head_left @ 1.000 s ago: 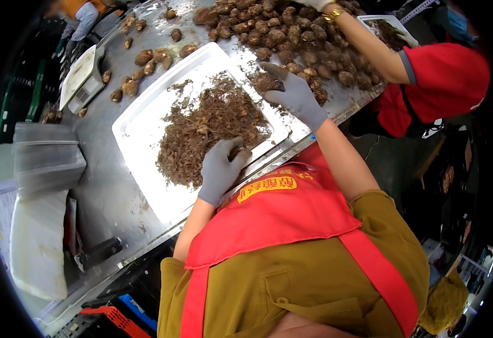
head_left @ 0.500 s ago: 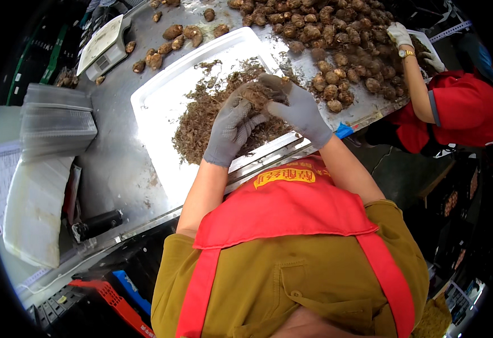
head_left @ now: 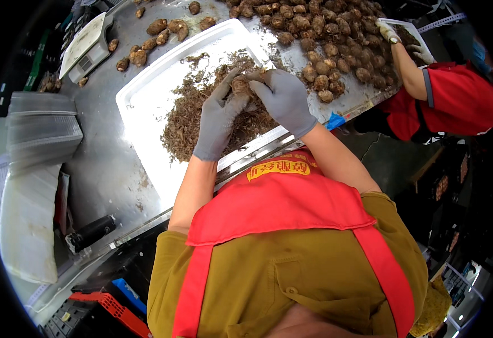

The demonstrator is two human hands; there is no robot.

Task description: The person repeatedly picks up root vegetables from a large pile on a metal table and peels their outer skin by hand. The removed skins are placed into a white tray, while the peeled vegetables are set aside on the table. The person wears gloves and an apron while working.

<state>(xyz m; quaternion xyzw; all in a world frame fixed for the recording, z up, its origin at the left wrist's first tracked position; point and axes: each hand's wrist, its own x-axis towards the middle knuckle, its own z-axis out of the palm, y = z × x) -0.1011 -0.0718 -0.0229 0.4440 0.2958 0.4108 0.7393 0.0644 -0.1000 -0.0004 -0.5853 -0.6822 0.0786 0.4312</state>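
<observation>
A small brown taro (head_left: pixel 241 86) with a fibrous skin is held between my two grey-gloved hands, over the white tray (head_left: pixel 145 152). My left hand (head_left: pixel 219 119) grips its left side, thumb and fingers closed round it. From the right, my right hand (head_left: pixel 287 102) curls over it, with the fingers partly hidden behind the glove and the taro. Below them, a heap of loose brown fibres and peelings (head_left: pixel 181 129) covers the middle of the tray.
A large pile of taros (head_left: pixel 336 39) lies at the back right, with several more (head_left: pixel 159 32) near the white scale (head_left: pixel 85 48). A co-worker in red (head_left: pixel 449 104) reaches to another tray. Clear plastic boxes (head_left: pixel 40 124) and a black cylinder (head_left: pixel 91 232) stand at the left.
My hands have turned the taro, and more of it shows between the fingers. My left fingers have closed up round it. The whole view has shifted slightly, with things sitting further left.
</observation>
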